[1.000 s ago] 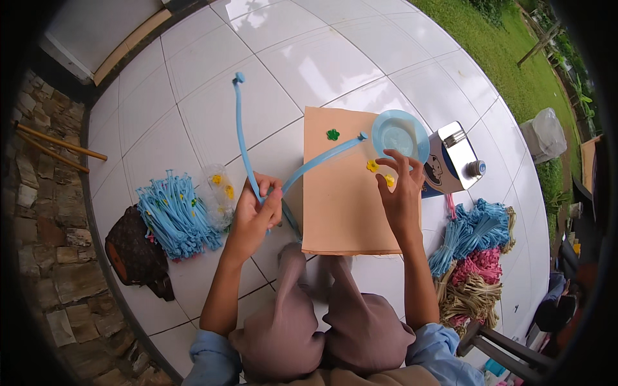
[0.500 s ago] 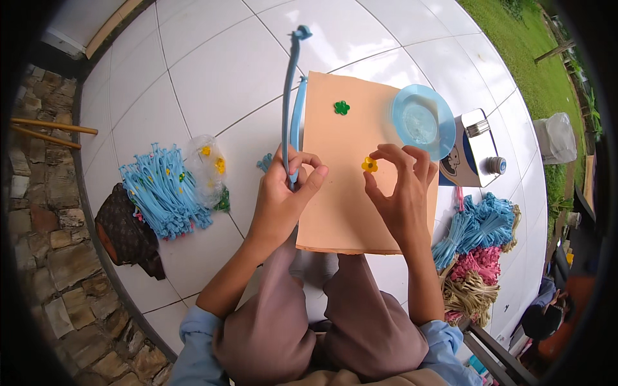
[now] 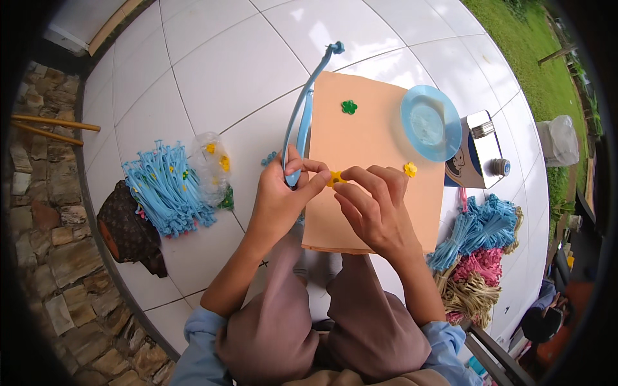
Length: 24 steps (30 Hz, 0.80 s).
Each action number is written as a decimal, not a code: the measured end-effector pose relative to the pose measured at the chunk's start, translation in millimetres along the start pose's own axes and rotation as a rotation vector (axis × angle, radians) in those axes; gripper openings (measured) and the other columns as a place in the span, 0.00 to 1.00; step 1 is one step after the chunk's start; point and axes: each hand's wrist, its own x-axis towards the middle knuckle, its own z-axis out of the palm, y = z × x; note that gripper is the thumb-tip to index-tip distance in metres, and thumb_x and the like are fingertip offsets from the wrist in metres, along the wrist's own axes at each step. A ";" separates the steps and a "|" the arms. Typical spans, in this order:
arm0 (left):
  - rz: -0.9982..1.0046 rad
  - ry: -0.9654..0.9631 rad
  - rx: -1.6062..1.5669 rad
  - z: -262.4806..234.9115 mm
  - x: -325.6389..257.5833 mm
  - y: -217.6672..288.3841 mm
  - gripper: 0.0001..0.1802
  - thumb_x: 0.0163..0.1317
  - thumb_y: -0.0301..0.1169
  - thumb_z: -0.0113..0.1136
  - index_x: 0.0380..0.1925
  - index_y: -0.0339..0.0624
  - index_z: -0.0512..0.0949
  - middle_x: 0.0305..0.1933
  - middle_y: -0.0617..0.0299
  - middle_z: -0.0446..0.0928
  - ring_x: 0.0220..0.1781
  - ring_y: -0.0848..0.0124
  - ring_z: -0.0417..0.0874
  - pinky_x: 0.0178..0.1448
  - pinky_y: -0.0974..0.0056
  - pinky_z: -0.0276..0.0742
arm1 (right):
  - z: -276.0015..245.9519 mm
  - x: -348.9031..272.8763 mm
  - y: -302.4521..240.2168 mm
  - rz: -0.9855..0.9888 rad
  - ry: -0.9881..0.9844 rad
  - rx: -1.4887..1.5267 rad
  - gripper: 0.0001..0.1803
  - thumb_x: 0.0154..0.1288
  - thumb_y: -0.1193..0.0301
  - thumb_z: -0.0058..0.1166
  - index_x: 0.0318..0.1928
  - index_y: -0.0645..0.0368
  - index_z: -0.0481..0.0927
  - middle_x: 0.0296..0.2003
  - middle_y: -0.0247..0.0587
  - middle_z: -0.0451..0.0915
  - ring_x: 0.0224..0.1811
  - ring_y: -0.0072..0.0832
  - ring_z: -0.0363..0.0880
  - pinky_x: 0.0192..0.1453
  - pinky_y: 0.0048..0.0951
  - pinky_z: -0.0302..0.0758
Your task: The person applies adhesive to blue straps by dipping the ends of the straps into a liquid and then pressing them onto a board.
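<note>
Yellow flower (image 3: 335, 178) between fingers (image 3: 353, 174) (pinched).

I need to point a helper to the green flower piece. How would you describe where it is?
Find the orange board lying on the white tiled floor. Near its far edge, left of the round blue plate, sits the green flower. It is the only green piece on the board; the yellow flower lies nearer the person.
</note>
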 end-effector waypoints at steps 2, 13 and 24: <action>-0.003 0.006 -0.029 -2.3 -0.3 0.5 0.22 0.54 0.26 0.62 0.22 0.46 0.55 0.19 0.67 0.67 0.22 0.87 0.59 0.29 0.78 0.61 | 3.9 -1.3 2.2 -0.054 -0.015 0.004 0.25 0.46 0.73 0.56 0.49 0.54 0.69 0.47 0.35 0.71 0.45 0.32 0.68 0.48 0.38 0.65; -0.040 -0.004 -0.123 -8.5 -3.5 8.7 0.19 0.56 0.25 0.59 0.25 0.46 0.54 0.28 0.57 0.76 0.29 0.84 0.68 0.37 0.76 0.68 | 10.5 11.4 4.7 -0.143 0.046 0.140 0.20 0.47 0.77 0.58 0.43 0.57 0.70 0.39 0.38 0.76 0.39 0.33 0.73 0.43 0.32 0.69; 0.216 0.028 -0.075 -8.3 -21.0 12.4 0.10 0.68 0.25 0.39 0.45 0.41 0.52 0.25 0.57 0.76 0.18 0.83 0.56 0.25 0.77 0.56 | -1.0 46.2 -14.3 1.000 0.313 1.526 0.23 0.53 0.83 0.58 0.41 0.56 0.57 0.30 0.44 0.79 0.37 0.28 0.78 0.46 0.25 0.73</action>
